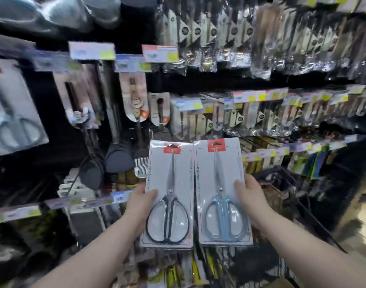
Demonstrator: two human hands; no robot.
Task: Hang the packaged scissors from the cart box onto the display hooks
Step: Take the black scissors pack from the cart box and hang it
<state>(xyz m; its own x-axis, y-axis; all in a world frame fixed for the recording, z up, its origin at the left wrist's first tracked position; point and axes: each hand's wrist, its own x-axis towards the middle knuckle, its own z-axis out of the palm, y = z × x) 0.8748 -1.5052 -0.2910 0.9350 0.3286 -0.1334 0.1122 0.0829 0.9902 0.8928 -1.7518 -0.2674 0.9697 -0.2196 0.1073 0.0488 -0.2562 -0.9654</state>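
Two scissor packs point(198, 194) side by side

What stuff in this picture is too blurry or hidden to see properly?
- Head view: price tags are motion-blurred, numbers unreadable.
- Small print on the black-handled scissors pack is too small.
- Left hand and right hand fingers are hidden behind the packs, including the blue-handled scissors pack.
- The cart box is out of frame.

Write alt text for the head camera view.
Two hands hold packaged kitchen scissors side by side before a display wall: left hand holds the black-handled pack, right hand the blue-handled pack. Another scissors pack hangs at far left.
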